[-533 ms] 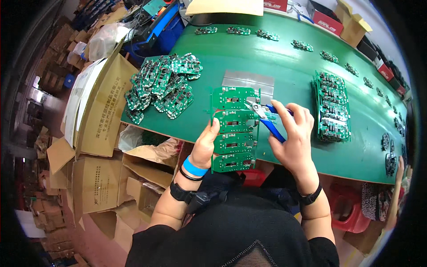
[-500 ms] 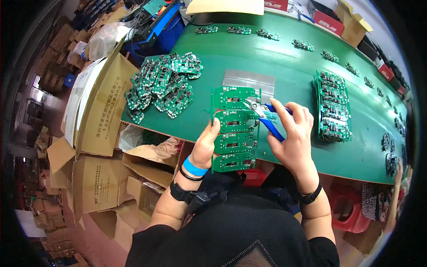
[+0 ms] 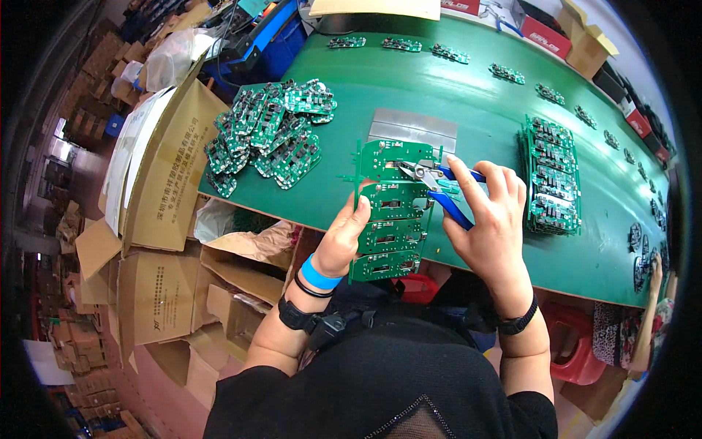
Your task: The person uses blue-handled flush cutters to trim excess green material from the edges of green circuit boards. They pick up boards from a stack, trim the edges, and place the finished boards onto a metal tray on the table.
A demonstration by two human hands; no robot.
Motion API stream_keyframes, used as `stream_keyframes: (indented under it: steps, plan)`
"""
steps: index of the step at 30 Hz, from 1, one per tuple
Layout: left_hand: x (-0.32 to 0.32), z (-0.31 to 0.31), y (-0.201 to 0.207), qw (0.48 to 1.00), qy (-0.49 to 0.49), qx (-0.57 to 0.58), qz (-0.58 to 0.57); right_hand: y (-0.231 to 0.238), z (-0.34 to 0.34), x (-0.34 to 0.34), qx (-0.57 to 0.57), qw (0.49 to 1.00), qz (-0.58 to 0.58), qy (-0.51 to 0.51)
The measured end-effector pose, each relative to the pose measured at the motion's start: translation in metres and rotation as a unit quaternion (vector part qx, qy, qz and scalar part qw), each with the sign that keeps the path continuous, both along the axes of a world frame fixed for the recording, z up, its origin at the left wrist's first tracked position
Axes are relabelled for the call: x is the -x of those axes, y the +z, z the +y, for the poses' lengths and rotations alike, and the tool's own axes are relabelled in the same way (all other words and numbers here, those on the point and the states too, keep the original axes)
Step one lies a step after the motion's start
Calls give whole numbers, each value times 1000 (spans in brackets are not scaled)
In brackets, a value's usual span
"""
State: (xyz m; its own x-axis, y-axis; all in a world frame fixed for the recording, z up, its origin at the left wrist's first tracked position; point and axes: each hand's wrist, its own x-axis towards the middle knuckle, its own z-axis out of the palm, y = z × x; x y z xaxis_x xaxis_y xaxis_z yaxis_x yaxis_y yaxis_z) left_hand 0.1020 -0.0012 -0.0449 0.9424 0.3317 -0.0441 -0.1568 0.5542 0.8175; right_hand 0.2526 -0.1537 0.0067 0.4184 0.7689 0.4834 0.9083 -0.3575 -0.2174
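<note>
My left hand (image 3: 344, 240) grips the left edge of a green circuit board panel (image 3: 389, 234), which is made of several joined boards in a column. In my right hand (image 3: 491, 219) is a pair of side cutters (image 3: 452, 208) with blue handles. The cutters' jaws lie over the right part of the panel's top board, near the seam to the board below. Behind the panel a grey metal plate (image 3: 414, 129) lies on the green tabletop. To the right stands a stack of similar circuit board panels (image 3: 552, 175).
Separated circuit boards (image 3: 272, 132) are heaped at the table's left. A row of single boards (image 3: 507, 73) curves along the far side of the green table (image 3: 482, 95). A cardboard box (image 3: 164, 183) stands at the left edge. At the far right shows another person's hand (image 3: 657, 272).
The side cutters' jaws have moved slightly down and left over the top board, and the blue handles sit a little closer together. My left hand keeps its hold on the panel.
</note>
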Motion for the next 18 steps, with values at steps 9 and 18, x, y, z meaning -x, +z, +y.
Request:
stream_keyframes:
  steps: [9, 18]
  plan:
    - [1, -1, 2, 997, 8, -71, 14, -5, -1, -1, 4, 1000, -11, -2]
    - [0, -3, 6, 1000, 8, -3, 14, -3, -1, -2, -17, 999, -29, 3]
